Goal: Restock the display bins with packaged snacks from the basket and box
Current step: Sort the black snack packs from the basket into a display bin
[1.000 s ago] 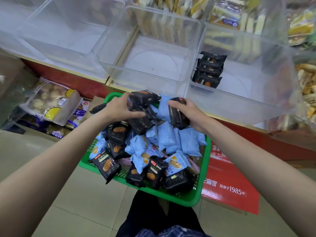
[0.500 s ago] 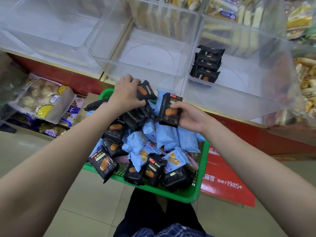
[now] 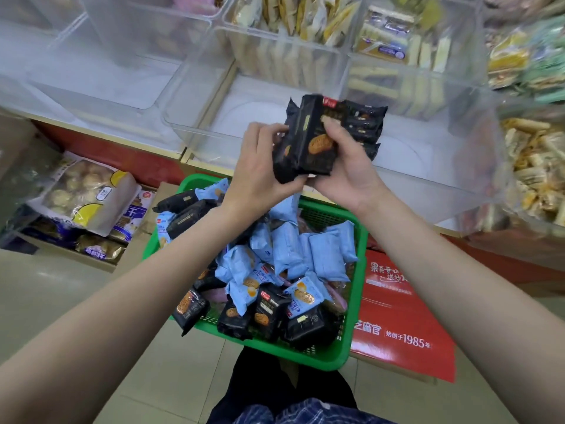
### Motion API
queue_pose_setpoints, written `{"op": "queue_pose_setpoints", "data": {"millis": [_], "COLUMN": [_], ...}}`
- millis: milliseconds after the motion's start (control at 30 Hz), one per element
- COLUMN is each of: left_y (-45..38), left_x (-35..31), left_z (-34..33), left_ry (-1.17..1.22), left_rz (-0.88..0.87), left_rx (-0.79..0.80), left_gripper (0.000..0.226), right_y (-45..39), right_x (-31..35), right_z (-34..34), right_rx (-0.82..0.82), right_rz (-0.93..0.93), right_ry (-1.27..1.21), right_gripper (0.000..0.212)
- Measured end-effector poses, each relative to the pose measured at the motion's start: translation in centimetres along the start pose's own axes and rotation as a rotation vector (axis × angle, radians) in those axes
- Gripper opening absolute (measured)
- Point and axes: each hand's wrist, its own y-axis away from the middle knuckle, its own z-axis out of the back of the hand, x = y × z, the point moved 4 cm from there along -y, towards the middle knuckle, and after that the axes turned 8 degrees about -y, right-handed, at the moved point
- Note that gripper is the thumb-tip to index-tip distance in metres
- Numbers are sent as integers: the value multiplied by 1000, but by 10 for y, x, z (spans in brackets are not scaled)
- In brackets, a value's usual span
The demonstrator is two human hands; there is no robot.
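Both hands have risen out of the green basket point(image 3: 351, 356) since half a second ago and now meet above its far edge, in front of the clear display bins. Together they hold a small stack of black snack packets point(image 3: 308, 139), upright and pressed side by side. The left hand point(image 3: 260, 175) grips the stack from its left side, fingers point(image 3: 272, 130) curled round the packets' far face and thumb low against the bottom. The right hand point(image 3: 345, 166) cups the stack from the right, thumb lying across the front packet and fingers wrapped behind, where they are hidden.

Behind the held stack, a few more black packets point(image 3: 367, 123) already lie piled at the left wall of the right-hand clear bin point(image 3: 458, 191). The middle clear bin point(image 3: 189, 130) next to it shows only its bare floor. Bins along the shelf's far edge hold yellow and pale wrapped snacks point(image 3: 293, 16).

Below the hands the basket is heaped with light blue packets point(image 3: 305, 252) in the middle and black ones point(image 3: 266, 313) along its near edge and far left corner. A red box point(image 3: 397, 325) lies just beside the basket's right side. Left of the basket, on the floor, an open carton carries large bags of round pastries point(image 3: 85, 191).
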Motion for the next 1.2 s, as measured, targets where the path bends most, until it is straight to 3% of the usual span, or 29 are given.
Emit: {"op": "queue_pose_setpoints", "data": {"millis": [100,200,300,367,500,667,767,900,1000,1067,1200], "left_y": [-24,-49,-67,-76,-84,-78,-76,-75,-74,-73,-71], "left_x": [-26,-27,-10,-1,5,6,8,9,8,6,5], "left_z": [-13,-33,-55,-70,-90,-96,-97,-95,-94,-93,-93], "left_ry": [76,17,-93,-122,-173,-222,-223,-216,-226,-228,-220], "left_rz": [-91,-38,69,84,28,-46,-70,-77,-76,-76,-55], "left_rx": [45,95,189,285,410,398,402,404,418,425,414], "left_gripper": [52,38,31,32,34,34,32,31,32,32,32], "right_y": [1,4,2,-2,-26,-58,-62,-52,-48,-52,-59], "right_x": [53,105,134,138,119,77,78,93,89,86,84], "right_z": [9,32,66,84,100,115,113,127,138,137,133], "right_rx": [-191,-308,-429,-494,-282,-53,-70,-278,-361,-395,-381], "right_rz": [125,220,280,228,-29,-259,-274,-440,-536,-486,-378], "right_ry": [11,199,515,871,1639,2041,2193,2194,2117,2105,2060], "right_gripper": [42,30,36,40,84,112,109,93,62,48,40]}}
